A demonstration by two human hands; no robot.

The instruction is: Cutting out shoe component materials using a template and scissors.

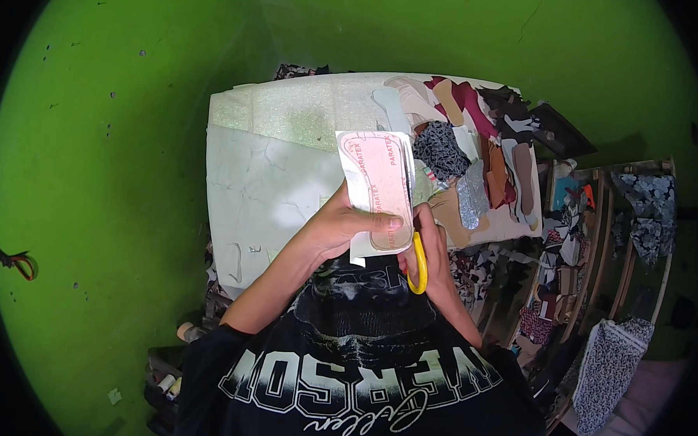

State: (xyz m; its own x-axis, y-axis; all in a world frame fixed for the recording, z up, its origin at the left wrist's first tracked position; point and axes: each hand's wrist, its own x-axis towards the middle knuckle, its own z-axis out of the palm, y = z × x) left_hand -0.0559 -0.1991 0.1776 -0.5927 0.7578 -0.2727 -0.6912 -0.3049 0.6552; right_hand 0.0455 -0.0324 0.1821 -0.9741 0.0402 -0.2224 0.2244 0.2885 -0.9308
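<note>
In front of my chest my left hand [337,225] grips a sheet of pink printed insole board [378,176], its thumb flat across the lower part. White material shows along the sheet's left and lower edges, and a shoe-sole outline is drawn on its face. My right hand [435,249] is closed round scissors with yellow handles [419,266], close against the sheet's lower right edge. The scissor blades are hidden behind the sheet, and so are most of the left fingers.
A pale covered table [265,168] stands ahead. On its right side lie sole-shaped cutouts [449,101], a dark patterned bundle [443,150] and a glittery silver piece [472,194]. Wooden slatted racks [604,252] with fabric scraps stand at right. Green walls [117,169] enclose the corner.
</note>
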